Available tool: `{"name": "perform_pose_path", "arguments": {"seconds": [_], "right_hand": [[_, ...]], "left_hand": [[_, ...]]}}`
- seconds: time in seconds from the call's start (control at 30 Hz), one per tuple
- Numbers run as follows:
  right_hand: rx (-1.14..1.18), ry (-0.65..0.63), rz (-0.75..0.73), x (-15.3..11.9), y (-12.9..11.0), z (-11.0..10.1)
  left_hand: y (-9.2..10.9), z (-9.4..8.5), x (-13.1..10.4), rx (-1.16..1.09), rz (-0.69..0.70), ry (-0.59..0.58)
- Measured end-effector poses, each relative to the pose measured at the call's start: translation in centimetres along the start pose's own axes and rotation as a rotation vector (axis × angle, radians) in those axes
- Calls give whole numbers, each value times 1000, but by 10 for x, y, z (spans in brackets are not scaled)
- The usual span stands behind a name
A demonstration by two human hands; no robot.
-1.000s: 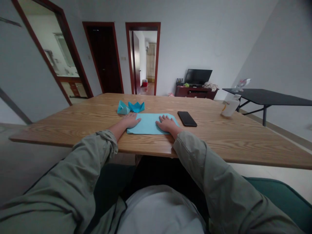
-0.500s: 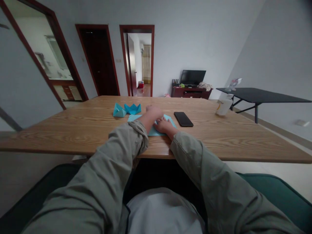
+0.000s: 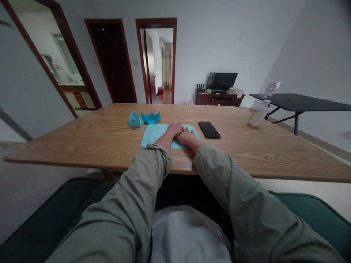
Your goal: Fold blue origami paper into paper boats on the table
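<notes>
A light blue sheet of paper [image 3: 151,134] lies on the wooden table in front of me. My left hand [image 3: 174,129] rests palm down across its middle, fingers stretched out toward the right. Beside it, touching or nearly touching it, my right hand [image 3: 188,136] lies flat on the right part of the sheet with its fingers apart. Neither hand grips anything. The paper's middle is hidden under my hands and wrists. Beyond its left corner stand two folded blue paper shapes, a lighter one [image 3: 135,120] and a crown-like, brighter one [image 3: 151,117].
A black smartphone [image 3: 209,130] lies right of the sheet on the wooden table [image 3: 82,144]. A whitish plastic bottle [image 3: 257,116] stands farther right. Behind it is a black folding table [image 3: 304,102]. A television [image 3: 221,82] sits on a cabinet by the far wall.
My left hand, blurred and above the right one before, has come down and lies flat on the paper. More of the sheet's left side shows. The right hand stays on the paper.
</notes>
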State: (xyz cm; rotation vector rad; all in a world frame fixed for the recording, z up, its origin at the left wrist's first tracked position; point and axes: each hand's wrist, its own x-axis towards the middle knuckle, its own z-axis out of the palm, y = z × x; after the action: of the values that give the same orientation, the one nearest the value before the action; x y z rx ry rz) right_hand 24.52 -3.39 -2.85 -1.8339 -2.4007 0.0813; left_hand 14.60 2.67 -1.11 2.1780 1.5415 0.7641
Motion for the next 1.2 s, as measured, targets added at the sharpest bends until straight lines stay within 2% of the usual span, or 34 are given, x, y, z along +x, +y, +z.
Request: {"name": "perform_pose_path", "arguments": {"seconds": [0.13, 0.3, 0.47, 0.6, 0.73, 0.93, 1.03, 1.2], "right_hand": [[-15, 19, -26, 3, 2, 2], [20, 29, -18, 4, 3, 3], [14, 0, -22, 4, 4, 1], [12, 1, -40, 1, 5, -1], [17, 6, -54, 3, 7, -2], [68, 45, 24, 19, 31, 0], [147, 152, 117, 25, 46, 0], [492, 483, 188, 30, 62, -7]], "left_hand": [[-25, -3, -15, 261, -28, -51], [-39, -6, -28, 470, -120, -5], [-54, -19, -36, 502, -190, -88], [-81, -37, -41, 559, -155, -90], [-102, -53, -47, 561, -191, -111], [-104, -57, -49, 561, -247, -123], [-103, -56, -49, 560, -239, -136], [-101, -56, -50, 571, -200, -149]]}}
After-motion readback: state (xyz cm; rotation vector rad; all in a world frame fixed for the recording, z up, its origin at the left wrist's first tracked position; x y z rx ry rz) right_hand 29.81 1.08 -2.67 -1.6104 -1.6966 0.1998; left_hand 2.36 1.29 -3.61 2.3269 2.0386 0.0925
